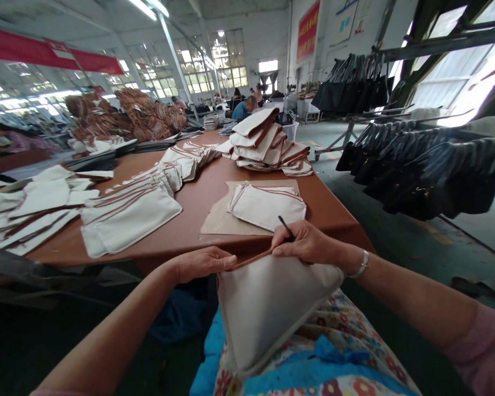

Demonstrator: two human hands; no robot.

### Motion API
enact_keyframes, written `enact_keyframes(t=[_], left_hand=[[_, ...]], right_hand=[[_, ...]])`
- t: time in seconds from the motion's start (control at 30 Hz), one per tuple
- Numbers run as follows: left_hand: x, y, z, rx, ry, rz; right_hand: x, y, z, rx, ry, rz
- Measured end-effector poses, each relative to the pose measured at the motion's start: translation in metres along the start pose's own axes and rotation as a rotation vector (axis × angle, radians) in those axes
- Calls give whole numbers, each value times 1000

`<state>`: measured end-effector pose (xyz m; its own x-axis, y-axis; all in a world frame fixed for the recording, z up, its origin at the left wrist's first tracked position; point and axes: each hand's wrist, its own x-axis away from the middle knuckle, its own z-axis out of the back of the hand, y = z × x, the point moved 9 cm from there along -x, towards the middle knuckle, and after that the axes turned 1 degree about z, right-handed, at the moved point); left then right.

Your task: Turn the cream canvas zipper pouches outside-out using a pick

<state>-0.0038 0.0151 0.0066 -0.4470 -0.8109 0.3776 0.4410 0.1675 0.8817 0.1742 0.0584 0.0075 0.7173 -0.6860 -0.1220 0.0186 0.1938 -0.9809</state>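
Observation:
A white fabric piece (272,308) with a brown-trimmed upper edge hangs over my lap, between my two hands. My left hand (204,264) pinches its upper left corner, thumb pressed against the fingers. At the upper right, my right hand (307,242) grips the same trimmed edge and also holds a thin black tool (287,226) that points up and to the left. Just beyond my hands, a small stack of white pieces (268,206) with brown trim lies on a tan sheet (214,220). The underside of the held piece is hidden.
The brown table (198,201) carries a long row of white pieces (132,214), a tall white pile (268,143), cut strips at the left and brown bundles (127,115) farther back. Black pieces (429,176) hang on racks at the right. A person in blue (243,109) sits beyond the table.

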Motion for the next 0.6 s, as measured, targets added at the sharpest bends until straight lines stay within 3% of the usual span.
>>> enact_keyframes(t=[0.1, 0.2, 0.3, 0.43, 0.53, 0.6], left_hand=[[8, -8, 1, 190, -73, 51], [16, 9, -2, 339, -110, 7], [16, 27, -7, 353, -97, -48], [1, 36, -23, 209, -81, -81], [-11, 46, -37, 156, -107, -126], [-15, 53, -45, 149, -134, -144]], right_hand=[[11, 5, 22, -122, 133, -84], [19, 22, 40, -258, 228, -122], [15, 43, 47, -133, 176, -120], [4, 36, 37, 86, 71, -30], [-1, 13, 16, -43, 57, -53], [-4, -8, -5, -128, -21, -16]])
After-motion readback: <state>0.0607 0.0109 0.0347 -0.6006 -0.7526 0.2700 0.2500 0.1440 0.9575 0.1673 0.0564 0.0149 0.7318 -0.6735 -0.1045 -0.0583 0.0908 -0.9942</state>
